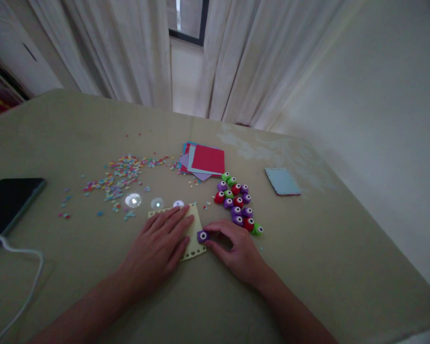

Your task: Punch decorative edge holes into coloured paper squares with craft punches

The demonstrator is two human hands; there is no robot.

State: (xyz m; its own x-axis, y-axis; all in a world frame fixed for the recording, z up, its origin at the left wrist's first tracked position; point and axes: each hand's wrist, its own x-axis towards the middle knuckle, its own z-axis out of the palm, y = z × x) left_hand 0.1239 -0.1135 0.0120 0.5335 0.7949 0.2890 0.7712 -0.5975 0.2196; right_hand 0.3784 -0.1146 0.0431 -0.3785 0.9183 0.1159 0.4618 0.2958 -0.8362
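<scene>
My left hand lies flat with fingers outstretched, holding down a pale yellow square card. Small shaped holes run along the card's top and bottom edges; my hand covers much of its left part. At the card's right edge, my right hand pinches a small purple craft punch between thumb and fingers. Just beyond that hand sits a cluster of small punches in purple, red and green, each with a round white top.
Colourful paper confetti is scattered at the left, with clear discs nearby. Coloured cards are stacked behind the hands. A light blue card lies right. A phone and white cable lie at far left.
</scene>
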